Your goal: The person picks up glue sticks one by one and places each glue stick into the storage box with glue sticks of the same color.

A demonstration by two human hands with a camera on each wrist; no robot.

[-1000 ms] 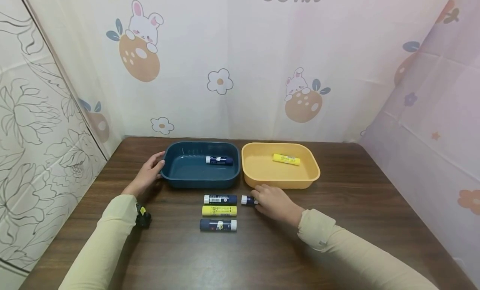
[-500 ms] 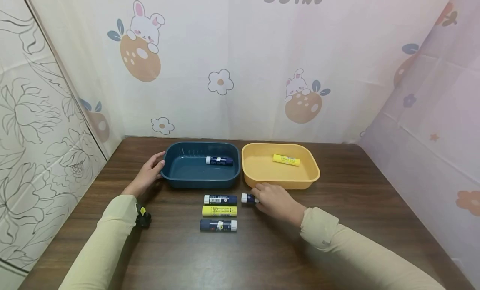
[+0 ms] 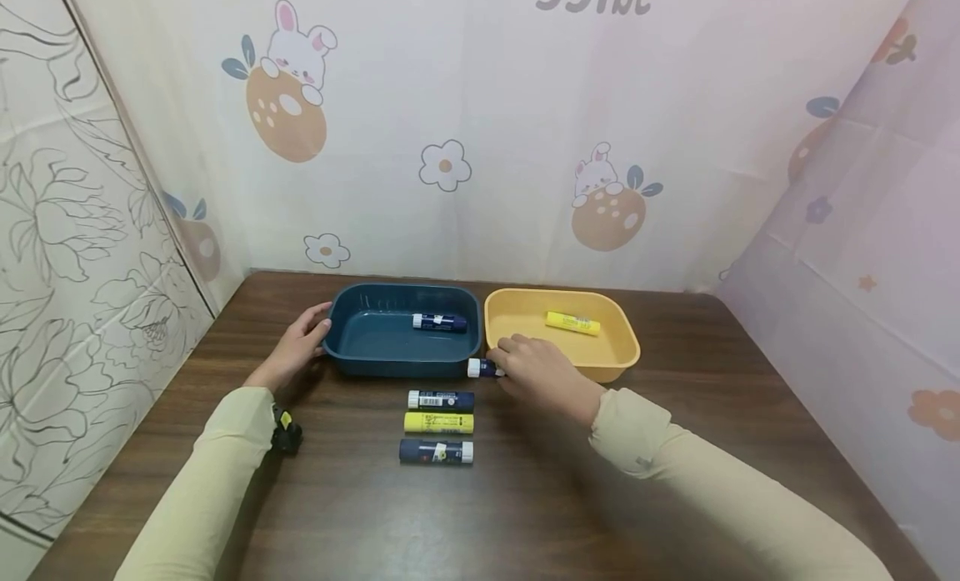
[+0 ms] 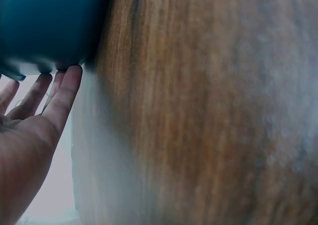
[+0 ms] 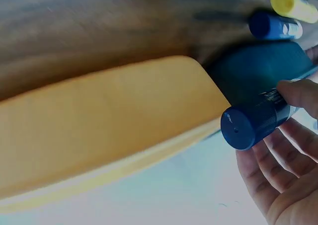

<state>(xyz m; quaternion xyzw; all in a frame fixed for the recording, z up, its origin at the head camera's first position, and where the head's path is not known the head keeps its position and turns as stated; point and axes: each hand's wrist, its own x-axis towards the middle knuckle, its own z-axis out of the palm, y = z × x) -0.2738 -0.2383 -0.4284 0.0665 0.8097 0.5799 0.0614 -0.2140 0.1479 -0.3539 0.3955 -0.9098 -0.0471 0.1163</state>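
Observation:
My right hand (image 3: 543,377) pinches a navy glue stick (image 5: 258,115) between thumb and fingers, raised at the front of the two trays. Its white end (image 3: 474,368) points left, and the hand hides much of the barrel. My left hand (image 3: 296,348) touches the left side of the blue tray (image 3: 401,368), its fingers (image 4: 64,96) extended along the outer wall. Inside that tray lies another navy glue stick (image 3: 439,323). The yellow tray (image 3: 607,371), just right of it, holds a yellow glue stick (image 3: 572,323).
In front of the blue tray, a navy glue stick (image 3: 441,399), a yellow one (image 3: 438,423) and another navy one (image 3: 437,452) lie in a column on the wooden table (image 3: 450,523). A patterned curtain (image 3: 510,89) hangs behind. A black device (image 3: 287,435) sits at the left wrist.
My right hand has lifted the navy glue stick from beside the column and brought it up and slightly left to the trays' front rims. The left hand stays put.

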